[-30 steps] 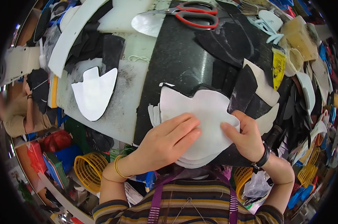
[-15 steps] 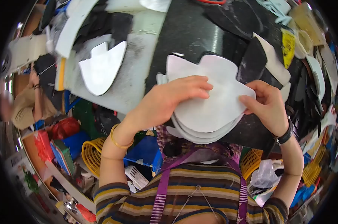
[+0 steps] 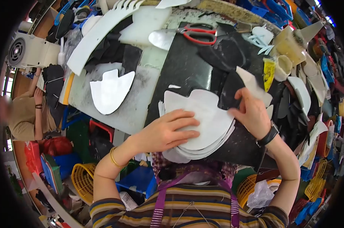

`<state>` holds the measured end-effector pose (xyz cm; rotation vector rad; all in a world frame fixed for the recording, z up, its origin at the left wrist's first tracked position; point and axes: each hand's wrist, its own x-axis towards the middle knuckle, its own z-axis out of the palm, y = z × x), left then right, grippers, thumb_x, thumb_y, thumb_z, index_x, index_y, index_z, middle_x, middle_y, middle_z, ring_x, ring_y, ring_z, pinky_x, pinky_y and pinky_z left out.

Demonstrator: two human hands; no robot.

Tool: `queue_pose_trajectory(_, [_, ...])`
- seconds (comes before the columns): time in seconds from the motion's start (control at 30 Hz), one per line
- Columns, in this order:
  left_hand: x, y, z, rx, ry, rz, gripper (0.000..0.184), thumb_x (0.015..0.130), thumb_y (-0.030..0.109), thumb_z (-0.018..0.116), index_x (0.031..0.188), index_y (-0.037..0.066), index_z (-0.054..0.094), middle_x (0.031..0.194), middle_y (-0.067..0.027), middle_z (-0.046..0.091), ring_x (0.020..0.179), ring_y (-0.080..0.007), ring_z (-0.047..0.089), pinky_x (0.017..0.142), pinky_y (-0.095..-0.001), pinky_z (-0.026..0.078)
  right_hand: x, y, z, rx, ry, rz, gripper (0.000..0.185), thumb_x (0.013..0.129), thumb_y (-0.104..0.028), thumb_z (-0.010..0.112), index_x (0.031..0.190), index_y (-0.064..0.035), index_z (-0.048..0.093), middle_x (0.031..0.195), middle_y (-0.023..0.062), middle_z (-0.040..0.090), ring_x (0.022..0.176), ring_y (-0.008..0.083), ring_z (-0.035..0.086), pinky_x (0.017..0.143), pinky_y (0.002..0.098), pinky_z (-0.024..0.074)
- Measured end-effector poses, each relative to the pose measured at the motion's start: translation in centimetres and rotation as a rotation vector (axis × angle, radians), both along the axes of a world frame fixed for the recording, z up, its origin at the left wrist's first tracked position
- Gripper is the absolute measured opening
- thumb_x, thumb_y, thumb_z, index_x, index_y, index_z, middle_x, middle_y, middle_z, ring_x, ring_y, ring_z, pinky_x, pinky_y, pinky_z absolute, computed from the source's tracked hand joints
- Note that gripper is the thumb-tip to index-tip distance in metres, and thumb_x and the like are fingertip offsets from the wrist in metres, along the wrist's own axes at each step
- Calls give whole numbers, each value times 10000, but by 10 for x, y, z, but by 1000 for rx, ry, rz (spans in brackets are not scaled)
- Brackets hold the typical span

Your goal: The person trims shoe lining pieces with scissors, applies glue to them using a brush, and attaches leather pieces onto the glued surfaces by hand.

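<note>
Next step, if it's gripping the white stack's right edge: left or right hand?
Right, I'd say. The right hand is at that edge, thumb and index finger apart. The left hand lies across the white stack, better placed to steady it.

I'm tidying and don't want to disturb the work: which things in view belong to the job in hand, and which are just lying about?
Likely in the job:
- stack of white pieces, under the left hand, right hand near its edge
- lone white piece of similar shape

Apparently lying about:
- scissors, unheld
- clear plastic bag
- left yellow basket
</note>
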<state>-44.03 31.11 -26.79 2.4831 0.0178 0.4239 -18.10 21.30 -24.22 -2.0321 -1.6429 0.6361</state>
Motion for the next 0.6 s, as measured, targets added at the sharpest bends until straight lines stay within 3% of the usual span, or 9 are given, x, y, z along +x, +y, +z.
queue_pose_trajectory(0.1, [4, 3, 8, -12, 21, -9, 283, 744, 108, 665, 1024, 77, 634, 1159, -85, 557, 1129, -297, 496, 942, -403, 430, 34, 43, -8, 424, -197, 168, 189, 717, -59, 692, 852, -31, 563, 755, 102, 504, 641, 234, 541, 572, 338, 417])
queue_pose_trajectory(0.13, [7, 8, 15, -5, 45, -25, 243, 778, 115, 650, 1013, 59, 634, 1116, -100, 590, 1076, -283, 543, 906, -380, 452, 47, 65, -12, 509, -334, 159, 214, 732, -107, 698, 884, -29, 568, 824, 122, 532, 743, 301, 564, 657, 388, 446])
queue_pose_trajectory(0.2, [18, 24, 28, -159, 255, 103, 207, 797, 118, 651, 994, 54, 646, 1109, -111, 610, 1041, -270, 578, 876, -353, 468, 85, 107, -28, 268, -617, -109, 392, 761, -266, 711, 1022, -32, 535, 952, 191, 594, 890, 359, 592, 756, 429, 473])
queue_pose_trajectory(0.23, [26, 36, 31, -233, 356, 168, 190, 807, 119, 652, 984, 51, 652, 1106, -116, 620, 1024, -263, 595, 861, -339, 477, 104, 130, -32, 29, -573, -202, 509, 734, -321, 739, 1081, -28, 509, 912, 223, 619, 884, 382, 604, 742, 436, 480])
queue_pose_trajectory(0.27, [39, 51, 32, -179, 301, 238, 197, 824, 132, 644, 1001, 46, 645, 1101, -130, 621, 1003, -265, 607, 840, -331, 482, 133, 144, -55, 43, -582, -174, 550, 723, -318, 753, 1123, -39, 499, 790, 190, 634, 797, 330, 638, 651, 417, 501])
queue_pose_trajectory(0.37, [94, 91, 19, 39, -152, 307, 405, 807, 204, 677, 1152, 22, 568, 1157, -168, 590, 1062, -302, 579, 876, -354, 464, 118, 149, -23, 68, -39, -276, 539, 743, -273, 749, 1165, -64, 486, 768, 134, 631, 700, 231, 645, 584, 357, 517])
queue_pose_trajectory(0.47, [155, 90, 20, 494, -278, 386, 822, 676, 252, 780, 1318, -48, 365, 1296, -218, 477, 1209, -373, 451, 1028, -409, 347, 98, 144, 0, 217, 540, -375, 509, 798, -206, 714, 1213, -85, 445, 866, 103, 624, 623, 169, 629, 561, 298, 534])
queue_pose_trajectory(0.57, [175, 103, 27, 478, -14, 484, 445, 696, -13, 647, 1135, 39, 589, 1000, -183, 647, 876, -327, 639, 718, -385, 521, 73, 114, 9, 309, 1004, -365, 528, 861, -217, 658, 1271, -36, 378, 928, 104, 622, 681, 187, 652, 592, 275, 545])
queue_pose_trajectory(0.6, [168, 107, 29, 490, -150, 471, 442, 697, -64, 608, 1122, 57, 604, 986, -170, 654, 868, -336, 638, 732, -385, 519, 73, 98, 18, 251, 955, -354, 510, 877, -232, 640, 1264, -19, 386, 937, 104, 621, 697, 188, 657, 598, 272, 546])
